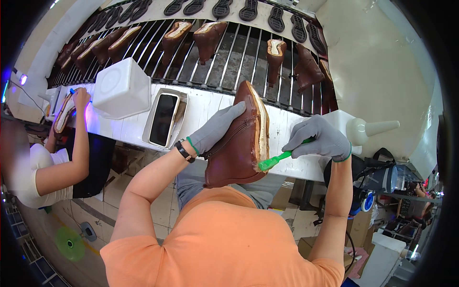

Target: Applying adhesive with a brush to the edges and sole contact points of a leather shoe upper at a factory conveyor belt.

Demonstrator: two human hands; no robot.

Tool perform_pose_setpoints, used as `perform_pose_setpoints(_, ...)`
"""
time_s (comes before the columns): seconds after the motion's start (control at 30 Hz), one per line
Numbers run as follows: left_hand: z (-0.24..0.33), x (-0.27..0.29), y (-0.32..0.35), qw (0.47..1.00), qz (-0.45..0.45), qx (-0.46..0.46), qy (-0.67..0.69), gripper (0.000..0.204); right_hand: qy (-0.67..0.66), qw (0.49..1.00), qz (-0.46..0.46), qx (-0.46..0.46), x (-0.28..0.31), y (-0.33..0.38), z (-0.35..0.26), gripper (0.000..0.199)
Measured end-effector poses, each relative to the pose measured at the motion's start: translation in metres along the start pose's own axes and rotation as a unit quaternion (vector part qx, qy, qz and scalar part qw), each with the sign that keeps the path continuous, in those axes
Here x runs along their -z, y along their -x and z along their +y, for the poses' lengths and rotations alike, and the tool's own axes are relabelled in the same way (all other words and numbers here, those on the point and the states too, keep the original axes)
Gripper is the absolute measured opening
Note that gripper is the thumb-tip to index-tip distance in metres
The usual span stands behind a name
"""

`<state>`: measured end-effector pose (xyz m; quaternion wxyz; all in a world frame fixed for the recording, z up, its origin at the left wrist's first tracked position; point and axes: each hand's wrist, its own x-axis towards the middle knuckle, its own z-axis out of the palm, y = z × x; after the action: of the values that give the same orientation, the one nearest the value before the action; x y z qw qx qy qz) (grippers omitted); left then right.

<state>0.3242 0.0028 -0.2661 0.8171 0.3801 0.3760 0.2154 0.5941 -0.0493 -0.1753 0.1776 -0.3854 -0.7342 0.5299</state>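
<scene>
A brown leather boot upper point(229, 153) is held up in front of me, its pale unsoled bottom turned to the right. My left hand point(215, 129), in a grey glove, wraps round the boot from its left side, near the zip. In my gloved right hand point(320, 138) is a green-handled brush point(275, 161). The brush's head end touches the lower end of the boot's bottom, along the edge; its bristles are hard to make out.
Beyond the white table edge point(124, 131) runs a roller conveyor point(234, 52) carrying several boot uppers, with black soles point(248, 9) on a shelf behind. A white container point(122, 88), a phone point(164, 119) in a tray and a white bottle point(370, 130) stand nearby. At left, a co-worker point(57, 167) handles another boot.
</scene>
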Motion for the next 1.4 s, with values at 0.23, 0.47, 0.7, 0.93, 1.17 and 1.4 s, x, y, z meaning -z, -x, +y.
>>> perform_pose_setpoints(0.23,-0.023,-0.002,-0.010,0.988,-0.081,0.095,0.096,0.062,-0.018,0.999,-0.046,-0.021,0.013,-0.016,-0.003,0.020)
perform_pose_setpoints(0.47,-0.022,-0.045,0.020,0.908,-0.093,-0.152,-0.379,0.046,-0.069,0.996,-0.052,-0.001,0.020,-0.031,-0.001,0.021)
perform_pose_setpoints(0.7,-0.004,-0.057,0.049,0.678,-0.049,-0.519,-0.517,0.037,-0.080,0.995,-0.060,0.015,0.031,-0.043,0.000,0.021)
perform_pose_setpoints(0.93,-0.003,-0.049,0.047,0.793,-0.173,-0.423,-0.402,0.038,-0.088,0.996,-0.008,0.023,0.026,-0.044,-0.002,0.022)
perform_pose_setpoints(1.17,0.005,-0.054,0.049,0.780,-0.175,-0.436,-0.413,0.038,-0.058,0.998,0.023,0.028,0.026,-0.044,-0.011,0.024)
perform_pose_setpoints(1.4,-0.001,-0.049,0.048,0.764,-0.178,-0.454,-0.422,0.038,-0.115,0.989,-0.082,0.041,0.052,-0.028,0.021,0.023)
